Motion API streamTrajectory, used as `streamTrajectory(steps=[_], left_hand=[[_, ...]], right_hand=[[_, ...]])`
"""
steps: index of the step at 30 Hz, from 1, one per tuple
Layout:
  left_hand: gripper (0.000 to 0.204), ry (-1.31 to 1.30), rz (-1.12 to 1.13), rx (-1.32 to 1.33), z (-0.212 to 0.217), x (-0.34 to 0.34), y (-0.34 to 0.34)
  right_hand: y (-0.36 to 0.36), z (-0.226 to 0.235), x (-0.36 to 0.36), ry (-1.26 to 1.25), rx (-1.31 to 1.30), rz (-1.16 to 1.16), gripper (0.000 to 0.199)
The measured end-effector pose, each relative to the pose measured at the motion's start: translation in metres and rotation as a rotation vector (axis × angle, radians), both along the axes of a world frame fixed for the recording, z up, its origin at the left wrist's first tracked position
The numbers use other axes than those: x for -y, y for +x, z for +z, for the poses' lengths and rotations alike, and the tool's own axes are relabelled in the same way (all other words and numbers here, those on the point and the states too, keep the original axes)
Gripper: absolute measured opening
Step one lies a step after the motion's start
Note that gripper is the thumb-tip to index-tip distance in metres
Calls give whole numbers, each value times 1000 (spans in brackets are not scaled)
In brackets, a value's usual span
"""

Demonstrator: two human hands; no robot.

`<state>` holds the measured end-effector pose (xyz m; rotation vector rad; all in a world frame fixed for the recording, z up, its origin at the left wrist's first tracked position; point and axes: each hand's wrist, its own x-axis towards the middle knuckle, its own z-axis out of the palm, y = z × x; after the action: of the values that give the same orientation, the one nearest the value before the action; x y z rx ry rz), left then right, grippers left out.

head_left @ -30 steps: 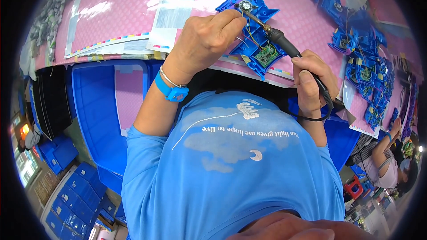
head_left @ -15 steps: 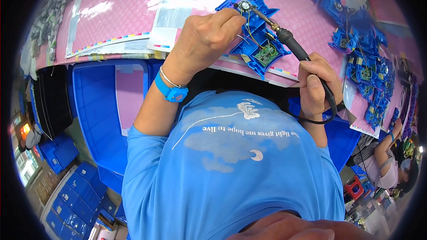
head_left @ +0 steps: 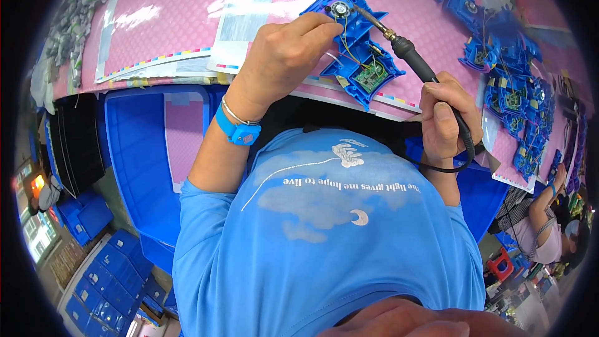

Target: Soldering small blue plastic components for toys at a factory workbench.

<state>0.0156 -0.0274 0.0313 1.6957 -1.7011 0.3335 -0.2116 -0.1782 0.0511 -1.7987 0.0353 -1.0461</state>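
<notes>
A blue plastic housing half (head_left: 368, 31) lies on the pink-covered bench in front of me. It holds a small round speaker (head_left: 340, 9), a green circuit board (head_left: 369, 77) and thin wires. My left hand (head_left: 290, 50) is closed in a pinch just below the speaker, on what looks like a thin wire; the fingertips hide most of it. A pale strand shows below those fingers. In my right hand (head_left: 449, 115) is a soldering iron (head_left: 415, 59), gripped by its black handle. Its tip points at the housing, close to the speaker's right side.
Several more blue housings (head_left: 515, 97) with boards and wires are piled along the right side. Grey bundled parts (head_left: 81, 25) lie at the far left. A blue bin (head_left: 140, 168) stands below the bench edge. A co-worker's arm (head_left: 543, 206) shows at the right.
The iron's tip has drawn slightly away from the speaker's right edge. The housing and my left hand have shifted a little left. The co-worker's arm at the right has moved.
</notes>
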Motion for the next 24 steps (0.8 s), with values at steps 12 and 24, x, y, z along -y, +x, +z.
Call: streamTrajectory(steps=[12, 24], left_hand=[[39, 242, -124, -259, 20, -20, -25], [30, 418, -13, 69, 52, -36, 132]], right_hand=[[-19, 5, 16, 17, 57, -60, 29], [-40, 22, 7, -36, 1, -247, 27]])
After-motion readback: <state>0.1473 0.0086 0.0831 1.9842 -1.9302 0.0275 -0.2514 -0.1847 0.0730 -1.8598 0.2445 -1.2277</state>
